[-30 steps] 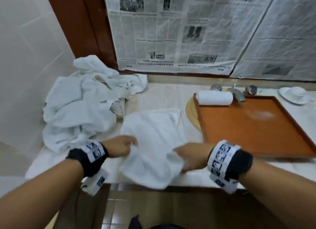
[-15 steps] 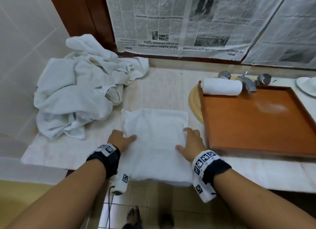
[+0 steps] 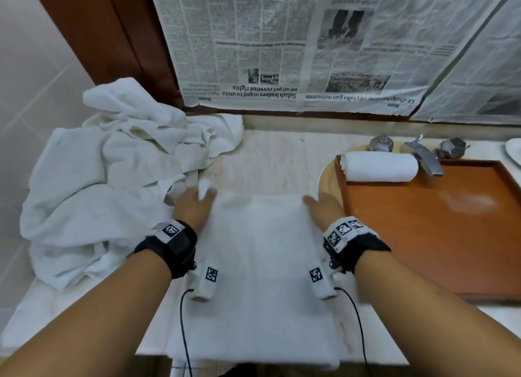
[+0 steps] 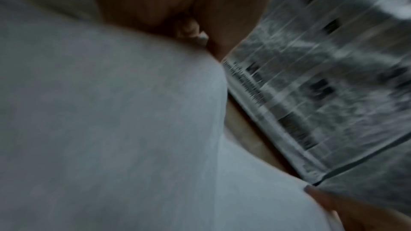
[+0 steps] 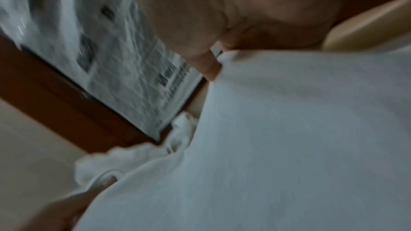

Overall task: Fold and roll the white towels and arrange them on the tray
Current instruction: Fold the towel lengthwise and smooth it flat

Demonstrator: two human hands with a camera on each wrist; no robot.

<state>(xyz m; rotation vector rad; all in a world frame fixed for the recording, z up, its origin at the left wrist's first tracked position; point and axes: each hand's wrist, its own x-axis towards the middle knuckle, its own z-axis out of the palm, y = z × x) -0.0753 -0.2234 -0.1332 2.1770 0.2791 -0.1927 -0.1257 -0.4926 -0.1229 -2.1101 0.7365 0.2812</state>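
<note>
A folded white towel (image 3: 262, 264) lies flat on the counter in front of me, its near edge hanging over the counter's front. My left hand (image 3: 194, 204) pinches its far left corner, and a bit of cloth pokes up between the fingers. My right hand (image 3: 321, 207) pinches the far right corner; the blurred right wrist view shows the thumb (image 5: 209, 66) against the towel (image 5: 289, 147) edge. One rolled white towel (image 3: 379, 166) lies at the far left end of the brown tray (image 3: 423, 235).
A heap of loose white towels (image 3: 98, 179) fills the counter's left side against the tiled wall. Behind the tray stands a chrome faucet (image 3: 425, 156) with two knobs, over a yellow basin rim (image 3: 327, 176). Newspaper (image 3: 282, 38) covers the wall behind.
Both hands have slid from the towel's near half up along its sides to the far corners. The towel now lies flatter and squarer on the counter.
</note>
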